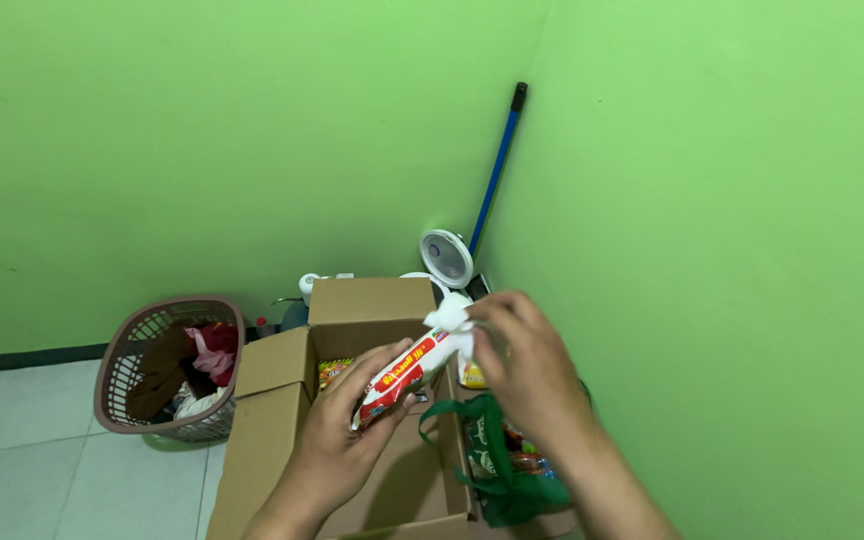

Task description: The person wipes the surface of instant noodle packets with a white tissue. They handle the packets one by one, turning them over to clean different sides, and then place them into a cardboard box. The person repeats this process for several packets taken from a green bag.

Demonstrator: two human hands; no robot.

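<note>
Both hands hold a red-and-white packet (407, 375) above an open cardboard box (282, 440). Left hand (337, 440) fingers wrap its lower end; right hand (527, 370) fingers pinch the twisted white top. Green bag (497, 480) just right of the box, laundry basket (167, 370) on the left, fan (447, 257) in the corner.

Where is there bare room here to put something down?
Bare tiled floor lies left of the cardboard box, in front of the laundry basket. The box bottom under the hands also looks open. It is crowded to the right, where the green bag fills the gap to the wall.
</note>
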